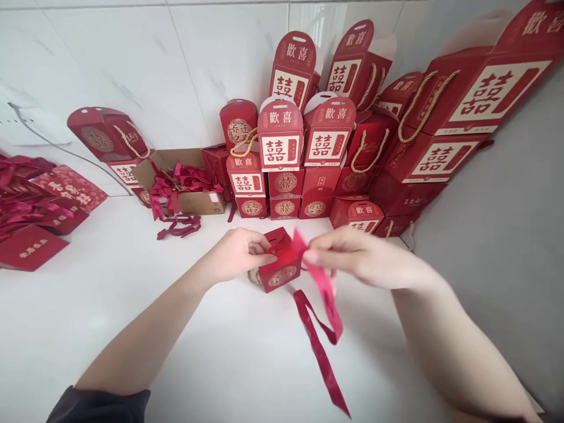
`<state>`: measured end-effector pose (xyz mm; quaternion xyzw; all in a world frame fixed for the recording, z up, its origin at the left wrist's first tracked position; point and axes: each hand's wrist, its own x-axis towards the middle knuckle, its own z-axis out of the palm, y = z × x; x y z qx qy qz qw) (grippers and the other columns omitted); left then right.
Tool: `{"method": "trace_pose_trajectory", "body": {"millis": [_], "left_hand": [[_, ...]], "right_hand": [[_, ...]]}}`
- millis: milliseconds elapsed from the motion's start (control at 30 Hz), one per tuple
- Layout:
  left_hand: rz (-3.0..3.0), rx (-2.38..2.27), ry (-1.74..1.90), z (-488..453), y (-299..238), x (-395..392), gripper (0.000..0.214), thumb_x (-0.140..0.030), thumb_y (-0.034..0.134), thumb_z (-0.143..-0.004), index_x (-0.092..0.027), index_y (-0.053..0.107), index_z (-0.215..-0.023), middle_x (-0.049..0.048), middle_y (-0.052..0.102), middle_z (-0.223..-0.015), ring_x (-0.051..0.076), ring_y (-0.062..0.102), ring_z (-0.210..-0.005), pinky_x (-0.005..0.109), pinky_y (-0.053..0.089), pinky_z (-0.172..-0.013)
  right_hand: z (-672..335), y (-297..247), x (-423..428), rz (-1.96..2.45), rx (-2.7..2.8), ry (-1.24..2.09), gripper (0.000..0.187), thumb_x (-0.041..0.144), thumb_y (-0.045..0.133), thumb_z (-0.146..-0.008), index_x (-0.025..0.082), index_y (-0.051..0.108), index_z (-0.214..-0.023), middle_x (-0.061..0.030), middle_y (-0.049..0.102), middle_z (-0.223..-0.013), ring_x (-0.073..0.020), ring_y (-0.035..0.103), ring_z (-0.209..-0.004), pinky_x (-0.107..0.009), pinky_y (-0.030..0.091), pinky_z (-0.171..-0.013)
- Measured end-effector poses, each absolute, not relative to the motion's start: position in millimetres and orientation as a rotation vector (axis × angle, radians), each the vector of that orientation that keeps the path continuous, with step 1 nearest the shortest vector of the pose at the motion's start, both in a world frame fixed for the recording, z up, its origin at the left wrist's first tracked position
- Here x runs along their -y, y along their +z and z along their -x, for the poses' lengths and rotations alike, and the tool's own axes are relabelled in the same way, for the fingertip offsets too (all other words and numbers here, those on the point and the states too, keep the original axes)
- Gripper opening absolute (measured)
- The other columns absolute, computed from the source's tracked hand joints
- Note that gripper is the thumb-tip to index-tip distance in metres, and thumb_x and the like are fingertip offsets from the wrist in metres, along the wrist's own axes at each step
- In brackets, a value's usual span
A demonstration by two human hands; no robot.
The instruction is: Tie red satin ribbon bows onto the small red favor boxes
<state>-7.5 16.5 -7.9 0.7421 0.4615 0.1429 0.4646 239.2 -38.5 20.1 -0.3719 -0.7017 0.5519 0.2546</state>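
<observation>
A small red gift box (282,276) with a gold round emblem stands on the white table in front of me. My left hand (247,254) grips its left upper edge, thumb pressed on the top and fingers curled behind. From my right hand (348,252), closed in a pinch beside the box's right side, hangs a dark pink ribbon (328,299). Its short end sticks up over the box top, while the long tail loops down and trails across the table toward me. A bit of gold cord handle shows at the box's left side.
Stacked red gift boxes (282,138) line the wall, with taller stacks (445,153) at the right. A cardboard box (194,202) full of ribbons stands back left, a loose ribbon (180,226) before it. Red bags (33,247) with ribbons lie far left, near a grey cable (66,147).
</observation>
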Motion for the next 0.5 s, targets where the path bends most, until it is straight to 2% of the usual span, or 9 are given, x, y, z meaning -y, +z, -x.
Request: {"method": "trace_pose_trajectory", "body": {"millis": [67, 167, 267, 433, 500], "left_hand": [[-1.75, -1.096, 0.287, 7, -7, -16, 0.026, -0.038, 0.067, -0.078, -0.016, 0.068, -0.093, 0.0054, 0.071, -0.081, 0.02, 0.068, -0.073, 0.029, 0.052, -0.064], [-1.709, -1.051, 0.212, 8, -3, -15, 0.03, -0.038, 0.07, -0.077, -0.015, 0.068, -0.095, 0.0064, 0.071, -0.083, 0.021, 0.068, -0.074, 0.031, 0.054, -0.066], [-1.724, -1.073, 0.187, 9, 3, -14, 0.035, -0.046, 0.07, -0.076, -0.016, 0.069, -0.094, 0.0053, 0.07, -0.081, 0.019, 0.068, -0.072, 0.031, 0.055, -0.068], [-1.63, -1.082, 0.204, 4, 5, -13, 0.047, -0.058, 0.049, -0.088, -0.016, 0.068, -0.089, 0.0066, 0.073, -0.083, 0.018, 0.07, -0.076, 0.031, 0.056, -0.073], [-1.608, -1.087, 0.233, 0, 1, -13, 0.046, -0.058, 0.047, -0.089, -0.016, 0.067, -0.089, 0.0062, 0.073, -0.08, 0.018, 0.071, -0.073, 0.031, 0.057, -0.07]], "right_hand": [[-226, 3, 24, 1.066, 2.037, 1.807, 0.042, 0.049, 0.059, -0.088, 0.016, 0.054, -0.062, -0.001, 0.063, -0.059, -0.0125, 0.059, -0.054, -0.026, 0.048, -0.056], [-216, -18, 8, 1.089, 2.013, 1.947, 0.044, 0.053, 0.052, -0.091, 0.015, 0.059, -0.069, -0.0031, 0.067, -0.063, -0.0126, 0.062, -0.054, -0.024, 0.048, -0.057], [-216, -26, 0, 1.076, 1.966, 1.976, 0.044, 0.054, 0.055, -0.089, 0.014, 0.061, -0.072, -0.0036, 0.069, -0.064, -0.0122, 0.064, -0.055, -0.023, 0.047, -0.059], [-217, -31, -3, 1.048, 1.912, 1.935, 0.043, 0.054, 0.055, -0.09, 0.014, 0.065, -0.076, -0.0052, 0.07, -0.069, -0.0124, 0.064, -0.058, -0.024, 0.049, -0.061], [-215, -33, -2, 1.042, 1.91, 1.885, 0.041, 0.052, 0.055, -0.09, 0.014, 0.066, -0.077, -0.0055, 0.071, -0.071, -0.013, 0.064, -0.061, -0.025, 0.049, -0.062]]}}
